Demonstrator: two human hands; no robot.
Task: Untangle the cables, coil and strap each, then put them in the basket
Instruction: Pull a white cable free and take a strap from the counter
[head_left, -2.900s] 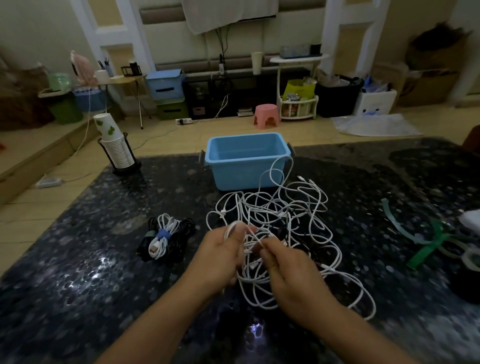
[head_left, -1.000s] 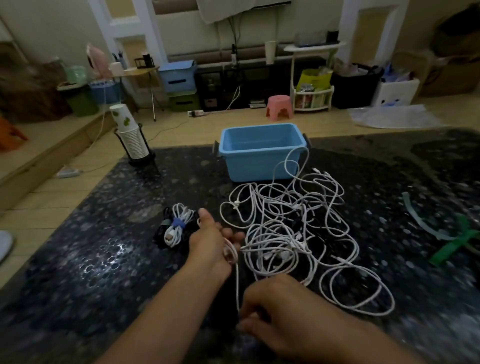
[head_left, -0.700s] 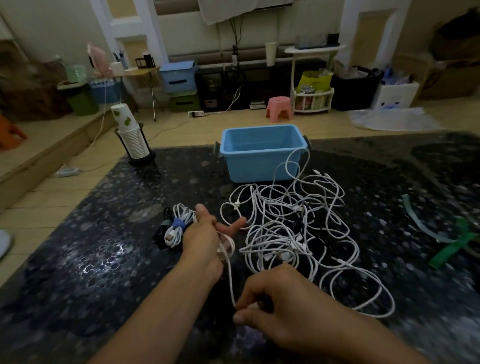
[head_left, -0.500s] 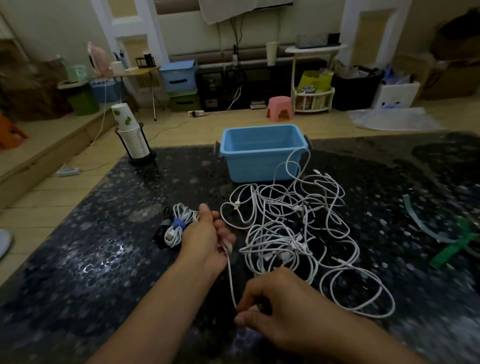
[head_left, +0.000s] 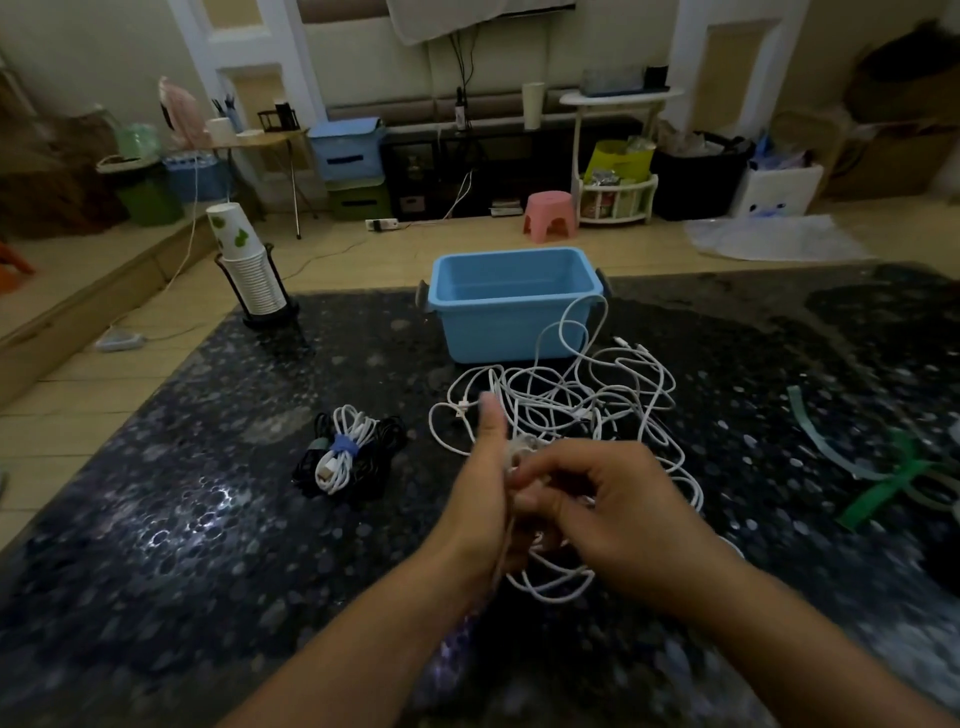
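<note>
My left hand (head_left: 480, 499) stands on edge with the thumb straight up, its fingers curled round a small coil of white cable (head_left: 522, 452) that shows just above my knuckles. My right hand (head_left: 608, 512) meets it from the right, touching it, fingers bent and pinching the same cable against the left palm; motion blur hides exactly which fingertips close on it. A loop of that cable (head_left: 550, 584) hangs below both hands toward me. Just beyond my fingers lies the white tangle (head_left: 587, 400) on the dark speckled table (head_left: 208, 519), and past the tangle, touching its far strands, stands the blue basket (head_left: 511, 301). To the left of my left hand, apart from it, rests a finished bundle (head_left: 345, 457) of black and white cable bound with a blue strap. Well off to the right of my right hand lie green straps (head_left: 878, 488). A stack of paper cups (head_left: 249, 270) stands far left.
</note>
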